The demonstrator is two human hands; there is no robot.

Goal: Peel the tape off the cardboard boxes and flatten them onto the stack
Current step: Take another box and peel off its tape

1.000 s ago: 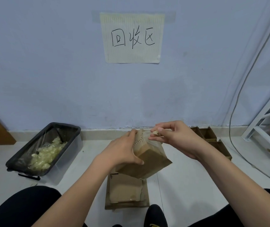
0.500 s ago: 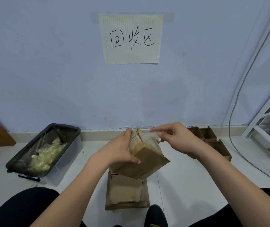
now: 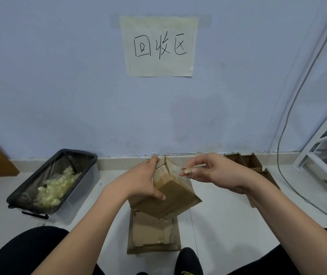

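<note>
A small brown cardboard box (image 3: 173, 192) is held tilted in the air above the floor. My left hand (image 3: 142, 180) grips its left side, thumb on the near face and fingers over the top edge. My right hand (image 3: 215, 172) pinches a strip of clear tape (image 3: 178, 170) that stretches from the box's top corner to my fingertips. Below the box, a stack of flattened cardboard (image 3: 152, 234) lies on the floor between my knees.
A black bin (image 3: 77, 155) lined with clear plastic holds crumpled tape at the left by the wall. Several open cardboard boxes (image 3: 247, 162) sit at the right along the wall. A white metal frame (image 3: 317, 147) and a cable (image 3: 286, 120) stand at far right.
My right hand has pulled the tape a little to the right and down from the box's top. The left hand and box have barely moved.
</note>
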